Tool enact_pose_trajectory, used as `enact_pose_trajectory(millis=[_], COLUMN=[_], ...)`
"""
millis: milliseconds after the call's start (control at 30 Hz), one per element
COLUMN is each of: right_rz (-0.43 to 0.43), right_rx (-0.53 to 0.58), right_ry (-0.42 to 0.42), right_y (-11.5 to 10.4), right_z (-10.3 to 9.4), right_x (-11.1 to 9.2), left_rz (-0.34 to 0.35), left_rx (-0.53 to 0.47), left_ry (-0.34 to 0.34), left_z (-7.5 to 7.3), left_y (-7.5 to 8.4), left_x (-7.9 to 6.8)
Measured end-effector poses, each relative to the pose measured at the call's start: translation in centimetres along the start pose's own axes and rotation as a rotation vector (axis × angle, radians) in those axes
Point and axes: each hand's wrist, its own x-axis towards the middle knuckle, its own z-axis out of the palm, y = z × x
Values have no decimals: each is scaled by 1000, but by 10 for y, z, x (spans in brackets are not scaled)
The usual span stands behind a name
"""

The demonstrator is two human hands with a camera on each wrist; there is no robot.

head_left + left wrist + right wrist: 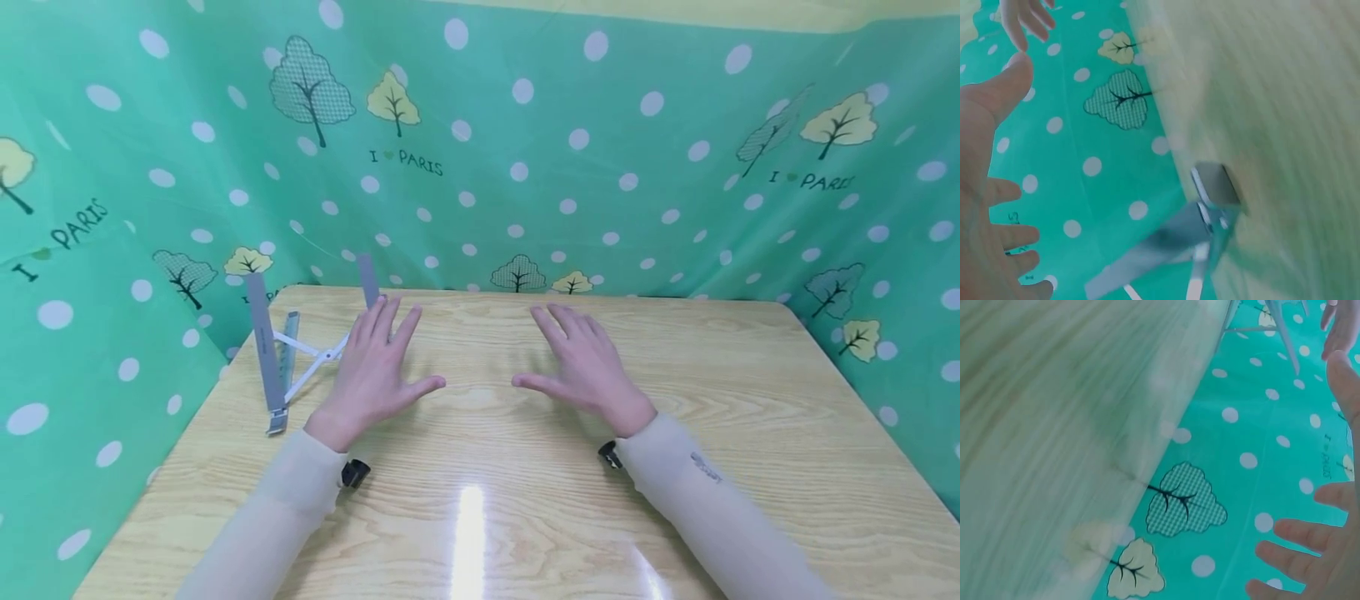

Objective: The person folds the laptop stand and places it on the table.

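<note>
My left hand [372, 367] hovers over the table with fingers spread and thumb pointing inward, holding nothing. Facing it across a gap, my right hand [585, 367] is held the same way, also with nothing in it. Just left of the left hand stands a grey folding stand [265, 342], like a laptop stand, with two upright arms and white crossed struts [327, 356]. In the head view the left hand overlaps its right arm and hides part of it. The left wrist view shows the stand [1154, 250] beyond the palm, near the table edge.
The wooden table [720, 367] reflects a bright strip of light near its front. A green dotted cloth [517, 133] printed with trees hangs behind the table and along both sides. Black straps with small devices [355, 473] sit at both wrists, beside the pale sleeves [270, 521].
</note>
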Motion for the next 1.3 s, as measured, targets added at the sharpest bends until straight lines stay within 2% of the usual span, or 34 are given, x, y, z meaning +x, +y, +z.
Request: enact_pose_trajectory(millis=[267, 700, 1000, 1167, 1300], right_rz=[-30, -72, -77, -87, -87], right_rx=[30, 52, 57, 63, 85], right_ry=[-5, -23, -78, -81, -94], right_y=[-14, -36, -54, -65, -73], right_z=[8, 15, 24, 29, 32], right_x=[14, 42, 60, 71, 81], left_rz=[-72, -104, -128, -136, -166], left_rx=[-20, -6, 0, 0, 1], left_ry=[-25, -26, 14, 42, 25], left_z=[-9, -25, -30, -30, -31], left_y=[-16, -41, -59, -69, -74], left_x=[-15, -32, -43, -48, -52])
